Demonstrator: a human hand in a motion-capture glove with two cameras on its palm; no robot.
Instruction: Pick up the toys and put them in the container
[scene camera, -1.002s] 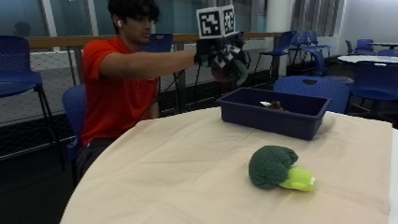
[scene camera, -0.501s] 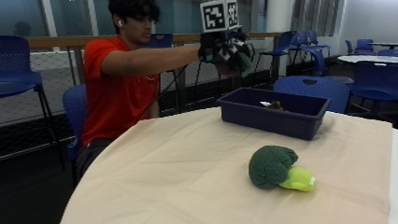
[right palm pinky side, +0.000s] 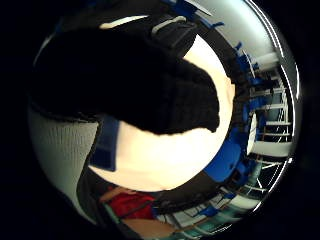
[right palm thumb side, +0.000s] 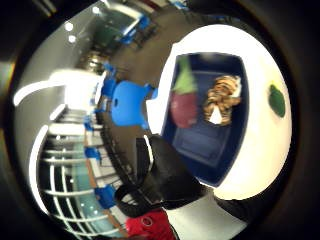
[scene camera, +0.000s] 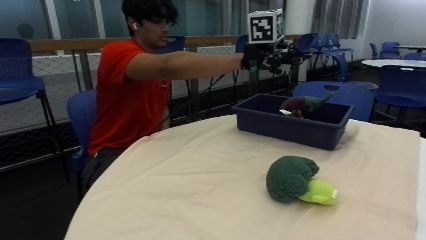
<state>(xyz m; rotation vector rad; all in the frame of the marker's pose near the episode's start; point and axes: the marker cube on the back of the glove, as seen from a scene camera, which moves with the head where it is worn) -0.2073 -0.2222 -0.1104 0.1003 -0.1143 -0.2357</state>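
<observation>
In the outside view my gloved right hand is stretched out high above the dark blue container at the table's far side, and its fingers hold nothing. A maroon radish toy with a green top is at the container's rim, just inside. The thumb side palm view looks down into the container: the radish toy lies beside a striped tiger toy. A green broccoli toy lies on the cloth nearer the front, also visible as the broccoli toy on the table.
The round table is covered with a beige cloth. Blue chairs stand just behind the container, and more chairs and a railing fill the room beyond. The person sits at the table's far left edge.
The raised hand gripped a toy above the container before; now the radish toy has left the hand and is down in the container. The arm stays stretched out.
</observation>
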